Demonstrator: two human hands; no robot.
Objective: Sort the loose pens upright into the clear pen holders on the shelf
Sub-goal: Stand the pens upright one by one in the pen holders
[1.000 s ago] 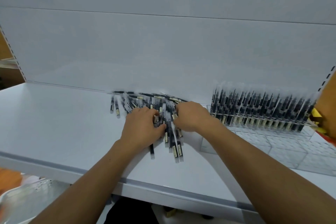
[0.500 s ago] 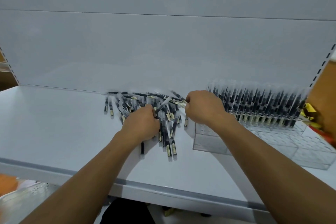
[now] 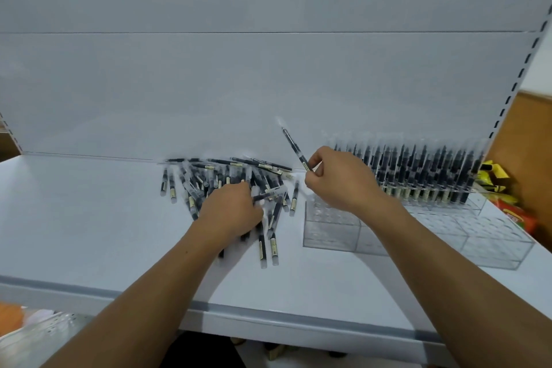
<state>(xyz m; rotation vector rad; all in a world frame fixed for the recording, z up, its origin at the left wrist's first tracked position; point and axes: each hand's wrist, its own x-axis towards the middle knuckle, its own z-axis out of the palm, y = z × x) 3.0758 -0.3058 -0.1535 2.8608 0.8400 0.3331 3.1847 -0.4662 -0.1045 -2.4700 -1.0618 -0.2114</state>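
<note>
Head view: white shelf [image 3: 89, 218] seen from above, looking down at both hands
Loose pens [image 3: 209, 176]: heaped flat mid-shelf, near the far back panel, left of the holders
Left hand [image 3: 231, 212]: on the near side of the heap, fingers curled down, gripping among the loose pens
Right hand [image 3: 337, 181]: raised just right of the heap, thumb and fingertips pinching the lower end of one pen
Held pen [image 3: 294, 148]: tilted, top leaning far-left, off the shelf
Clear pen holders [image 3: 331, 230]: right side of the shelf, far row packed with upright pens [image 3: 418, 170]
</note>
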